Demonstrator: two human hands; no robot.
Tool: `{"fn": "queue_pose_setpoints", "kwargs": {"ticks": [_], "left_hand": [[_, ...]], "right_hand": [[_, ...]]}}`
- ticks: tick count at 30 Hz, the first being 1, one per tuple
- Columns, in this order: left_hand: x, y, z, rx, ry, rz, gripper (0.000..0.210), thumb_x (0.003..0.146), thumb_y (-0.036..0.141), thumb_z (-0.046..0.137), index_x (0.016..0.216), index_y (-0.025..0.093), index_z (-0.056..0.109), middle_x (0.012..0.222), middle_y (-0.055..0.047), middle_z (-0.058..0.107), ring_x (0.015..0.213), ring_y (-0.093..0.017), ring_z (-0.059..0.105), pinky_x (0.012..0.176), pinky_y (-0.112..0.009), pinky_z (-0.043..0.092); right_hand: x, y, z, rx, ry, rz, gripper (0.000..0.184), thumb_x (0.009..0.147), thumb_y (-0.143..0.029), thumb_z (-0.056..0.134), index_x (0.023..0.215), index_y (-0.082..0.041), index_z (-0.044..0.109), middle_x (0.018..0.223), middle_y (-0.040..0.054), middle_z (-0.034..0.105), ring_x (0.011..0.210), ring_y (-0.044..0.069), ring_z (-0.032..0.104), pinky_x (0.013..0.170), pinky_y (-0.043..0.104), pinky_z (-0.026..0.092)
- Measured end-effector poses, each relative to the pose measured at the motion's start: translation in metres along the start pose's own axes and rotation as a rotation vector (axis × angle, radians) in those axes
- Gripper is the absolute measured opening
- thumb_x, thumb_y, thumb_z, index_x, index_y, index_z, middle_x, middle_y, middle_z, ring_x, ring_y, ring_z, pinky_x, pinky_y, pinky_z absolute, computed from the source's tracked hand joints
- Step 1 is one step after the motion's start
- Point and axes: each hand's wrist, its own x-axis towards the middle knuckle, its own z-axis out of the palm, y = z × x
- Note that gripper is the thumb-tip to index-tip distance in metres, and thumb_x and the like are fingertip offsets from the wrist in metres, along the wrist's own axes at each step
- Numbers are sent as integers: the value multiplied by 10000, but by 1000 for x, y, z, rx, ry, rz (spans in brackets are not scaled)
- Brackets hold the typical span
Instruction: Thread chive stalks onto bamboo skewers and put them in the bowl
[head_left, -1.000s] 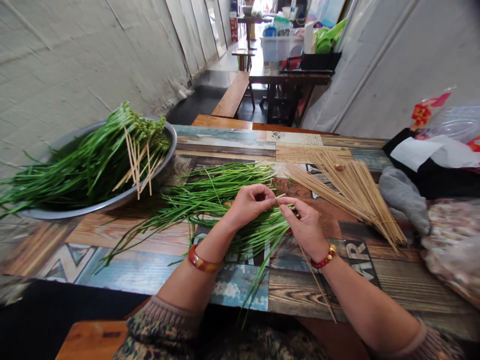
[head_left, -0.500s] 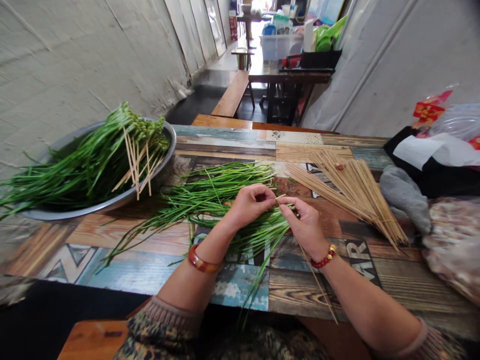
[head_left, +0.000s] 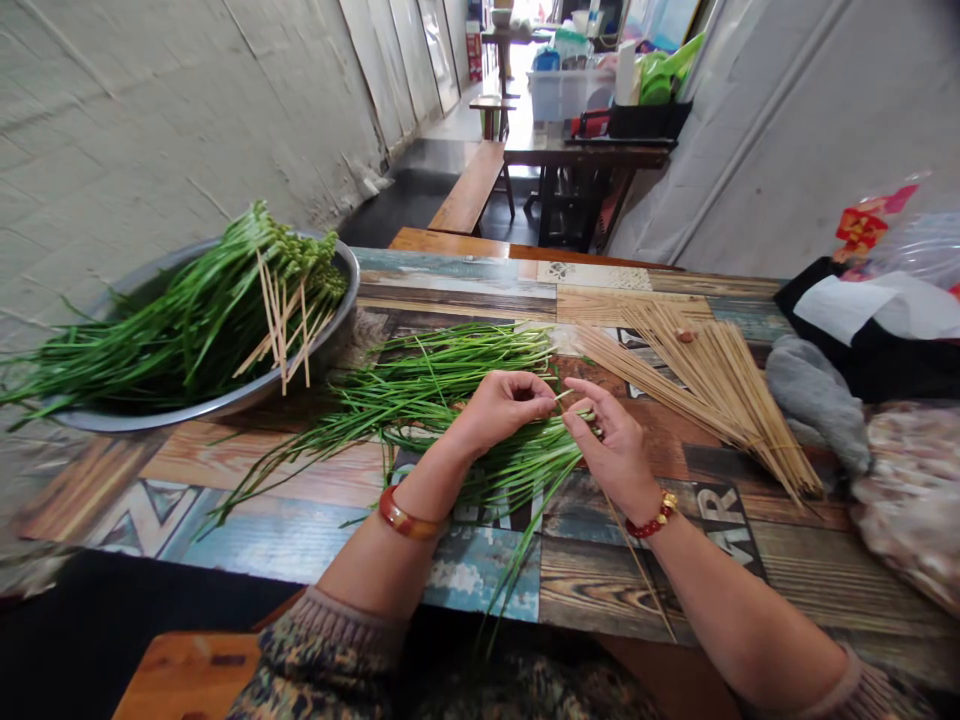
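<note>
Between thumb and forefinger, my left hand (head_left: 506, 408) pinches the pale end of a green chive stalk. My right hand (head_left: 616, 445) is close beside it, its thumb and forefinger a little apart, the other fingers curled round a bamboo skewer (head_left: 639, 560). This skewer slants down toward the table's front edge. Chive ends bunch at the right hand's fingers, and their green leaves (head_left: 517, 480) hang down under both hands. Behind my left hand lies a pile of loose chives (head_left: 450, 360) on the table. My palms hide part of the skewer and stalks.
At left a metal basin (head_left: 351, 285) holds skewered chive bundles (head_left: 180, 320), with stick ends over its rim. A fan of bamboo skewers (head_left: 720, 390) lies at right, near a grey cloth-like bundle (head_left: 814, 400) and a filled plastic bag (head_left: 911, 490). A bench (head_left: 472, 190) stands beyond.
My right thumb and forefinger have parted and drawn slightly away from the stalk end. My left hand keeps its pinch. The whole view has shifted slightly.
</note>
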Motion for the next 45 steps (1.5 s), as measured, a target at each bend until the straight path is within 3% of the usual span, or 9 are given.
{"fn": "queue_pose_setpoints", "kwargs": {"ticks": [21, 26, 29, 33, 35, 40, 45], "left_hand": [[0, -1, 1, 47, -27, 21, 274, 718, 345, 675, 711, 71, 667, 627, -19, 607, 577, -79, 477, 565, -207, 349], [1, -5, 3, 122, -91, 64, 250, 741, 319, 640, 670, 80, 657, 651, -31, 630, 606, -95, 523, 585, -206, 397], [2, -4, -1, 251, -74, 115, 208, 767, 281, 609, 726, 92, 686, 724, -51, 663, 668, -118, 573, 627, -216, 432], [6, -7, -13, 558, 243, 261, 178, 812, 221, 563, 851, 132, 712, 805, -60, 661, 731, -131, 577, 670, -235, 431], [8, -11, -18, 657, 337, 308, 195, 837, 212, 533, 892, 145, 707, 784, -53, 635, 703, -126, 558, 650, -234, 420], [9, -15, -24, 853, 286, 324, 199, 854, 172, 496, 901, 146, 687, 849, -65, 618, 747, -142, 562, 703, -257, 436], [3, -5, -28, 1241, 153, 265, 125, 800, 185, 559, 789, 172, 683, 844, -75, 601, 823, -198, 536, 761, -321, 417]], "right_hand": [[-1, 3, 3, 42, 11, -6, 210, 856, -275, 550, 1058, -215, 550, 758, -10, 598, 645, 126, 549, 627, 262, 444], [0, 4, 3, -50, 55, -36, 155, 834, -298, 570, 957, -205, 562, 815, 14, 621, 702, 143, 572, 649, 271, 451], [1, 5, 3, -81, 34, -11, 139, 836, -318, 559, 912, -201, 565, 802, 17, 628, 687, 146, 568, 634, 272, 444], [2, 8, 3, -67, 9, 36, 161, 845, -342, 542, 899, -195, 578, 810, 28, 643, 682, 150, 572, 630, 275, 443], [2, 9, 3, -44, 3, 54, 192, 847, -360, 537, 925, -192, 587, 834, 37, 655, 693, 155, 582, 634, 278, 451], [2, 8, 3, -23, -19, 62, 229, 853, -364, 529, 976, -186, 604, 891, 56, 669, 762, 177, 609, 682, 295, 468], [1, 9, 3, -25, -21, 62, 232, 855, -371, 523, 958, -184, 615, 911, 57, 674, 799, 186, 617, 705, 301, 469]]}}
